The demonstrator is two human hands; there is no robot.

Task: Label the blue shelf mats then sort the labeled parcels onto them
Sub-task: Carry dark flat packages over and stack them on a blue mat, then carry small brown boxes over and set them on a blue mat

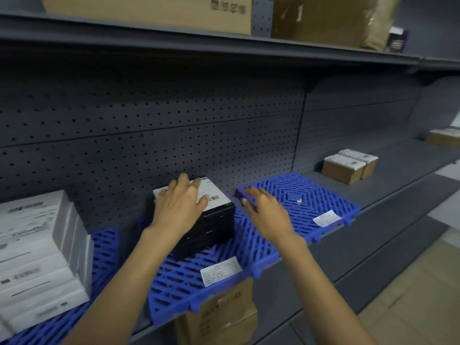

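Observation:
Three blue lattice mats lie side by side on the grey shelf. On the middle mat (189,277), which bears a white label (220,270) at its front, stands a black parcel (214,225) with a white shipping label on top. My left hand (179,205) lies flat on that parcel's top. My right hand (263,207) hovers with fingers apart, holding nothing, over the left edge of the right mat (321,195), which carries its own label (326,217). A stack of white labeled parcels (37,260) fills the left mat (105,247).
Two small brown boxes (348,165) sit on the bare shelf right of the mats, another box (443,136) farther right. Big cartons (154,11) stand on the shelf above. A cardboard box (224,317) shows on the lower shelf. A pegboard wall backs the shelf.

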